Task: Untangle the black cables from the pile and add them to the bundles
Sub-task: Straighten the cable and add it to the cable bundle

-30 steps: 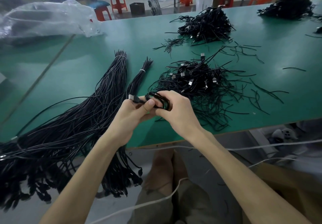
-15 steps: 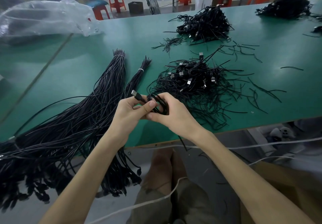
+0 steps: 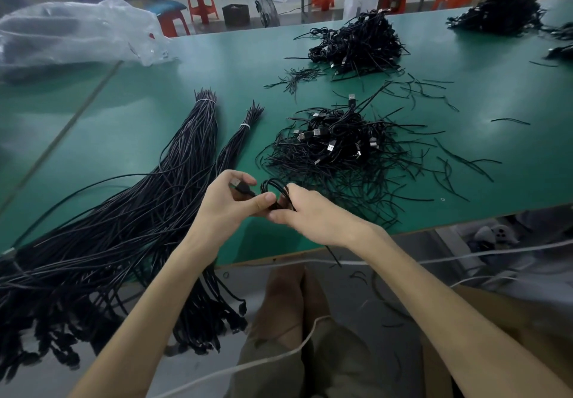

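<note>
Over the front edge of the green table (image 3: 139, 124), both hands work on one coiled black cable (image 3: 273, 188). My left hand (image 3: 231, 202) pinches its plug end between thumb and fingers. My right hand (image 3: 313, 216) grips the coil's loops; a loose tail hangs below my wrist. A tangled pile of black cables (image 3: 338, 149) with silver plugs lies just beyond my hands. To the left lie a large tied bundle (image 3: 173, 174) and a thin tied bundle (image 3: 240, 137), their ends hanging over the table edge.
A second cable heap (image 3: 356, 44) sits further back, another heap (image 3: 499, 13) at the far right. Loose black ties (image 3: 459, 162) are scattered to the right. A clear plastic bag (image 3: 71, 31) lies far left. A white cord (image 3: 465, 256) crosses below the table edge.
The plug end has swung from pointing up-left into my left fingers' pinch. My right hand has slid a little right along the coil, loosening its loops.
</note>
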Demonstrator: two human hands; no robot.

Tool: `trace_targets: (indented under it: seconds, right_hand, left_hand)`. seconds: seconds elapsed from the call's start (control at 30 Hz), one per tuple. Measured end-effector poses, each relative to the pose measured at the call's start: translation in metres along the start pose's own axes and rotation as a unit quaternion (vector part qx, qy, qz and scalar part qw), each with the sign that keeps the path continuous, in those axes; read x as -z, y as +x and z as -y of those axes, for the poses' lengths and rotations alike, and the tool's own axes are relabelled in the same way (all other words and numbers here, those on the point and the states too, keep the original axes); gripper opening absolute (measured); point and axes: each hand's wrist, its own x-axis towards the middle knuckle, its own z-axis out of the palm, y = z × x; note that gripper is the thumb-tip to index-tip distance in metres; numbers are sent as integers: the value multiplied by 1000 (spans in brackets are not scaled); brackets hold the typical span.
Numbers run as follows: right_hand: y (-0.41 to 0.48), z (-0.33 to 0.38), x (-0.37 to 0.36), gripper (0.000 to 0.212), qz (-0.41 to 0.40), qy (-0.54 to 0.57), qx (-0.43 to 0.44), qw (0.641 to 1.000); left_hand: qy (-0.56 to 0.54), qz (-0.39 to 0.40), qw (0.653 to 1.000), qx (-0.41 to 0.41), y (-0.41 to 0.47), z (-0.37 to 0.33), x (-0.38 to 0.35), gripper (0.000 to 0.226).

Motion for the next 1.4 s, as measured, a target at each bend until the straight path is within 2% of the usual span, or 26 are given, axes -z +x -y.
trace_targets:
  seconds: [0.07, 0.3, 0.47, 0.57, 0.63, 0.7, 0.8, 0.93, 1.0, 1.07, 1.2, 1.27, 1.33, 1.4]
  right_hand:
    - [-1, 1, 0, 30, 0, -46, 3, 999]
    - [-4, 1, -10, 21, -19, -222, 34, 974]
    - [-7, 3, -14, 29, -88, -291, 80, 949]
    - [-7, 0, -15, 24, -86, -306, 115, 941]
    - [-6, -3, -15, 19, -70, -326, 130, 934]
    - [-5, -6, -17, 17, -64, -333, 134, 931]
    - [-5, -7, -18, 16, -66, -319, 135, 936]
    - [-8, -7, -13, 13, -84, -301, 142, 939]
    - [-9, -6, -13, 15, -92, -312, 149, 934]
    - [-9, -5, -12, 14, -93, -321, 154, 930]
    - [-3, -3, -10, 16, -116, -316, 166, 927]
    - [0, -6, -7, 40, -176, -359, 164, 902]
    - [-2, -10, -3, 59, -271, -356, 150, 881]
    - [-5, -13, 0, 52, -351, -305, 139, 874]
  left_hand:
    - [21, 19, 1000, -10, 0, -2, 2, 43]
    - [51, 78, 995, -20, -4, -7, -3, 7]
    - [47, 79, 995, -28, -7, -7, 1, 6]
    - [103, 83, 989, -68, -5, -11, 4, 2]
    - [215, 91, 965, -117, -3, -11, 9, 2]
    - [322, 113, 927, -157, 0, -11, 13, 5]
    - [396, 175, 887, -159, 0, -10, 10, 23]
    - [526, 220, 799, -193, -7, -6, 4, 34]
    - [516, 215, 812, -169, -7, -6, 6, 42]
    - [478, 211, 842, -138, -6, -5, 7, 51]
    - [437, 170, 873, -135, -6, 2, 6, 39]
    - [404, 101, 900, -131, -2, 7, 9, 39]
    - [341, 25, 934, -101, 4, 11, 13, 44]
    - [289, -13, 955, -62, 11, 15, 16, 44]
